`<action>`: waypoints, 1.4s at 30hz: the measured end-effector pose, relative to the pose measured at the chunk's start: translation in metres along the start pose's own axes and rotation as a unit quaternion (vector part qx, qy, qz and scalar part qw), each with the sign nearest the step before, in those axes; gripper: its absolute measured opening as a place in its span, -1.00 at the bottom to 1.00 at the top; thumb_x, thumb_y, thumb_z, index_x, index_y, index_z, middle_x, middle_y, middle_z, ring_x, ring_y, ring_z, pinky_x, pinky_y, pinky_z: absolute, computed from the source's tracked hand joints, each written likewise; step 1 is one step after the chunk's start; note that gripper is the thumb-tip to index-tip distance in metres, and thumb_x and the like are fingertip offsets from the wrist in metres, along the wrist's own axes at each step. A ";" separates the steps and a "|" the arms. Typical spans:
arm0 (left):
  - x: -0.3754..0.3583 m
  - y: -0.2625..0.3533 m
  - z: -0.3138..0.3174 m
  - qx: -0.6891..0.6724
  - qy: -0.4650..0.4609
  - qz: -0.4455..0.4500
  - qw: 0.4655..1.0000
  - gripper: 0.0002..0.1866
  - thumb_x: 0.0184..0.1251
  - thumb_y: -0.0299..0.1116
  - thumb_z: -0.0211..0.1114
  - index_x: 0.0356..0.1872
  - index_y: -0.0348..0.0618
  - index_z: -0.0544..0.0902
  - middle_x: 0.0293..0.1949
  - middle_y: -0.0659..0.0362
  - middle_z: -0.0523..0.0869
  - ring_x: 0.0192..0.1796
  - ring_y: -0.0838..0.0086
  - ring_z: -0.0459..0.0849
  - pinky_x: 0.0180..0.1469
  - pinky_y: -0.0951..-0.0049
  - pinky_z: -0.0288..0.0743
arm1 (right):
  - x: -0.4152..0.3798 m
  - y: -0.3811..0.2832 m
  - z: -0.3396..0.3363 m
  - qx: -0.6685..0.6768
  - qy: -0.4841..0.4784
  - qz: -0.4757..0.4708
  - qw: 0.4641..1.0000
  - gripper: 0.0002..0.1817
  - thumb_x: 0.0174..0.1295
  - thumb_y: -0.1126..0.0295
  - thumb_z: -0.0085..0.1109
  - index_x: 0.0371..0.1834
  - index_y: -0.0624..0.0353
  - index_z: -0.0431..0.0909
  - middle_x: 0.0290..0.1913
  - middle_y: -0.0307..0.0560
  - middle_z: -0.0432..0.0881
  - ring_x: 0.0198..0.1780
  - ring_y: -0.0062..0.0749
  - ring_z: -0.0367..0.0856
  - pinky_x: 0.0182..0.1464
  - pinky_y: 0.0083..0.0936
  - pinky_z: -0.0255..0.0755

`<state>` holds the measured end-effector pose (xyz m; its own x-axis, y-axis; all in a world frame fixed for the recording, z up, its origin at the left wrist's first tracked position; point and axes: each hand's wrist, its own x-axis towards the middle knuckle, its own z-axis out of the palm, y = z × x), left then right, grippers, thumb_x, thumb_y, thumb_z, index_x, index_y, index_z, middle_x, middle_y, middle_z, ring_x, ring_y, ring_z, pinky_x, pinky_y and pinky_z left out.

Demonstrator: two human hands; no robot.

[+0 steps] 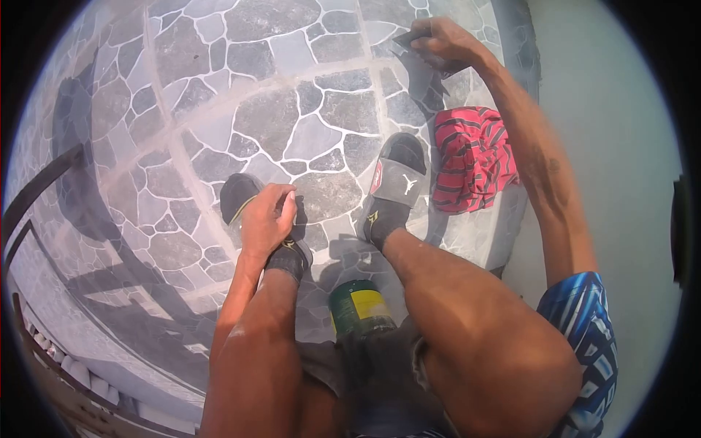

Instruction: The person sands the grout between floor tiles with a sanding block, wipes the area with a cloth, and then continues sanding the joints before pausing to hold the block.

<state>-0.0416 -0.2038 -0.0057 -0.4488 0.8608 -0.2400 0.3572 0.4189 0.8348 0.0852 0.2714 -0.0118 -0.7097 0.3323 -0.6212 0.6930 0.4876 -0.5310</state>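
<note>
My right hand reaches to the far right of the stone-patterned floor. Its fingers are closed on a dark flat piece, held low over the floor, with its shadow just below; its exact kind I cannot tell. My left hand hangs over my left foot, fingers curled in and thumb near them, with nothing visible in the grip. Below my right hand and forearm lies a crumpled red cloth with dark stripes, beside my right slipper.
Between my legs stands a dark green can with a yellow label, partly hidden by my shorts. A pale wall runs along the right. At the lower left are a curved dark railing and a ledge. My left slipper is under my left hand.
</note>
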 end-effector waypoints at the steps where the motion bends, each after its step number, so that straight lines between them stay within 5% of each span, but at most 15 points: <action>1: -0.005 -0.001 0.000 0.004 0.001 -0.003 1.000 -0.89 0.32 -0.45 0.33 -0.18 -0.21 0.71 -0.33 0.09 0.72 -0.39 0.29 0.71 -0.29 0.40 0.55 | -0.004 0.003 0.005 -0.093 -0.006 -0.048 0.995 -0.60 0.18 0.32 0.29 0.07 0.27 0.65 0.00 0.16 0.74 0.10 0.04 0.67 0.18 -0.21 0.50; 5: 0.006 0.005 0.001 0.007 0.012 0.002 1.000 -0.89 0.32 -0.46 0.33 -0.18 -0.21 0.71 -0.33 0.09 0.72 -0.39 0.28 0.71 -0.29 0.38 0.55 | -0.005 -0.007 0.031 -0.173 0.060 -0.085 0.979 -0.63 0.18 0.35 0.26 0.04 0.27 0.67 -0.05 0.14 0.74 0.06 -0.05 0.70 0.13 -0.29 0.54; 8: 0.006 0.004 -0.001 0.006 0.002 -0.003 1.000 -0.90 0.33 -0.46 0.32 -0.19 -0.21 0.71 -0.33 0.08 0.72 -0.38 0.27 0.71 -0.29 0.38 0.55 | 0.003 0.013 0.009 0.032 0.004 -0.045 0.998 -0.71 0.24 0.34 0.26 -0.06 0.30 0.62 -0.21 0.15 0.73 -0.11 -0.07 0.70 0.02 -0.22 0.50; 13: 0.002 0.003 0.003 0.011 0.007 0.002 1.000 -0.91 0.33 -0.47 0.31 -0.20 -0.21 0.71 -0.34 0.08 0.71 -0.38 0.26 0.71 -0.30 0.38 0.55 | -0.004 -0.016 0.038 -0.123 0.057 -0.094 0.986 -0.63 0.20 0.35 0.25 0.06 0.25 0.65 -0.08 0.20 0.75 0.05 -0.01 0.70 0.09 -0.22 0.55; 16: 0.001 0.004 0.001 -0.006 -0.008 -0.018 1.000 -0.91 0.33 -0.47 0.31 -0.20 -0.22 0.71 -0.34 0.08 0.71 -0.38 0.26 0.71 -0.30 0.38 0.55 | 0.000 -0.013 0.012 -0.058 0.022 -0.013 0.998 -0.59 0.21 0.35 0.24 0.12 0.26 0.63 -0.05 0.24 0.74 0.08 0.08 0.68 0.18 -0.20 0.50; 17: -0.002 0.002 0.000 0.003 -0.003 -0.012 1.000 -0.91 0.33 -0.47 0.32 -0.20 -0.21 0.71 -0.35 0.08 0.70 -0.39 0.27 0.71 -0.30 0.38 0.55 | -0.002 -0.007 0.005 0.106 0.005 0.072 0.992 -0.66 0.22 0.29 0.30 0.00 0.24 0.64 -0.13 0.18 0.74 -0.05 -0.02 0.70 0.04 -0.21 0.48; 21: 0.005 0.003 0.003 0.015 0.011 0.013 1.000 -0.90 0.32 -0.47 0.32 -0.18 -0.21 0.71 -0.36 0.09 0.70 -0.41 0.28 0.70 -0.31 0.38 0.54 | 0.002 -0.007 0.043 -0.166 0.099 -0.109 0.975 -0.69 0.25 0.33 0.25 -0.02 0.29 0.64 -0.22 0.02 0.76 -0.07 -0.31 0.74 0.04 -0.31 0.53; 24: 0.005 0.003 0.001 0.015 0.004 0.017 1.000 -0.89 0.32 -0.47 0.33 -0.18 -0.21 0.71 -0.37 0.09 0.70 -0.42 0.28 0.70 -0.32 0.38 0.54 | 0.000 -0.017 0.022 -0.068 0.056 -0.034 0.996 -0.68 0.26 0.33 0.24 -0.05 0.36 0.61 -0.22 0.08 0.76 -0.06 -0.24 0.73 0.09 -0.30 0.54; 25: 0.002 0.002 0.001 0.016 0.003 0.016 1.000 -0.89 0.32 -0.47 0.33 -0.18 -0.21 0.71 -0.37 0.09 0.70 -0.43 0.28 0.70 -0.32 0.39 0.54 | -0.003 -0.024 0.009 0.074 0.022 0.056 0.995 -0.67 0.29 0.30 0.23 -0.05 0.38 0.60 -0.23 0.10 0.76 -0.02 -0.17 0.74 0.10 -0.31 0.55; 29: 0.009 0.003 0.004 0.011 0.012 0.014 1.000 -0.89 0.31 -0.48 0.32 -0.18 -0.21 0.71 -0.36 0.09 0.71 -0.42 0.28 0.71 -0.32 0.39 0.54 | -0.008 -0.041 0.048 -0.071 0.044 -0.034 0.996 -0.47 0.20 0.24 0.36 0.14 0.41 0.58 0.07 0.24 0.72 0.15 -0.01 0.68 0.29 -0.27 0.44; 30: 0.009 0.003 0.003 0.007 0.012 0.012 1.000 -0.89 0.31 -0.48 0.32 -0.18 -0.21 0.71 -0.36 0.08 0.71 -0.42 0.28 0.71 -0.32 0.39 0.54 | 0.012 -0.010 0.055 -0.092 0.080 -0.080 0.989 -0.53 0.23 0.24 0.34 0.08 0.41 0.60 -0.02 0.17 0.76 0.13 -0.05 0.68 0.31 -0.28 0.42; 33: 0.005 0.000 0.000 0.014 0.003 0.012 1.000 -0.89 0.32 -0.47 0.32 -0.18 -0.21 0.71 -0.35 0.09 0.72 -0.41 0.29 0.71 -0.31 0.40 0.55 | 0.010 -0.009 0.018 0.028 0.054 0.024 0.998 -0.61 0.26 0.27 0.30 -0.01 0.39 0.62 -0.17 0.14 0.76 0.09 -0.11 0.69 0.27 -0.27 0.45; 36: -0.006 0.002 0.003 0.017 0.002 0.007 1.000 -0.89 0.33 -0.46 0.31 -0.18 -0.20 0.71 -0.35 0.09 0.72 -0.40 0.30 0.72 -0.31 0.41 0.55 | 0.002 -0.017 0.015 -0.159 -0.034 -0.020 0.986 -0.62 0.25 0.26 0.30 -0.03 0.38 0.63 -0.18 0.07 0.77 0.04 -0.18 0.72 0.19 -0.30 0.50; 38: 0.006 0.002 0.001 0.018 0.011 0.013 1.000 -0.89 0.34 -0.45 0.31 -0.18 -0.21 0.71 -0.35 0.09 0.72 -0.39 0.30 0.71 -0.31 0.42 0.54 | -0.004 -0.034 0.056 -0.118 0.098 -0.072 0.986 -0.62 0.25 0.25 0.30 -0.04 0.37 0.64 -0.17 0.01 0.78 0.01 -0.24 0.74 0.14 -0.32 0.54; 42: 0.004 0.001 -0.001 0.016 0.006 0.010 1.000 -0.89 0.35 -0.45 0.31 -0.18 -0.22 0.71 -0.35 0.10 0.71 -0.41 0.33 0.69 -0.33 0.42 0.52 | 0.007 -0.022 0.024 0.022 0.062 -0.009 0.998 -0.60 0.22 0.26 0.32 0.01 0.35 0.65 -0.05 0.16 0.76 0.07 -0.05 0.71 0.18 -0.21 0.49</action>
<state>-0.0441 -0.2002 -0.0054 -0.4501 0.8661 -0.2174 0.3925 0.4106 0.8230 0.0678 0.2435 -0.0177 -0.7302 0.4226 -0.5368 0.6832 0.4587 -0.5682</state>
